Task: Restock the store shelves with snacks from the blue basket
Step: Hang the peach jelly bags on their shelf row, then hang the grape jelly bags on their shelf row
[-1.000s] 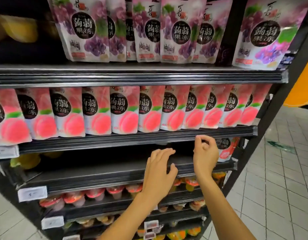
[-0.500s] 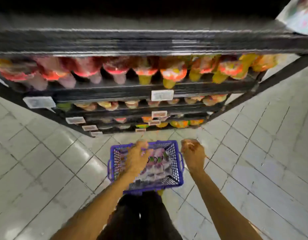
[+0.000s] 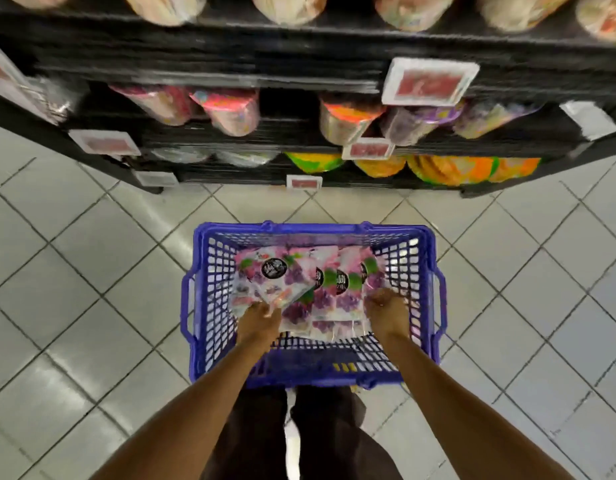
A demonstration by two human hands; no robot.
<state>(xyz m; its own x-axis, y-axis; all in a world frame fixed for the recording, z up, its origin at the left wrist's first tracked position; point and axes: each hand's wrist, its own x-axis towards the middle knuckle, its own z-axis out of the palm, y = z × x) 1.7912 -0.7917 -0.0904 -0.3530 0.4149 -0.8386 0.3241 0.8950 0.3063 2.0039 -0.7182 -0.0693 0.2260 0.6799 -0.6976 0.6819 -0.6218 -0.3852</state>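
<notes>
In the blue basket point(image 3: 202, 299) on the tiled floor point(image 3: 92, 271), the left hand point(image 3: 259, 322) pinches a grape jelly pouch point(image 3: 270, 280); right hand point(image 3: 386, 313) curls onto neighbouring pouches point(image 3: 337, 292), grip unclear. Shelves point(image 3: 299, 74) stand beyond.

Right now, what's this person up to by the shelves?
A person is bent over a blue basket on the tiled floor, in front of snack shelves. Both hands are down inside it: the left hand grips a purple snack pouch, and the right hand is on the other pouches.
</notes>
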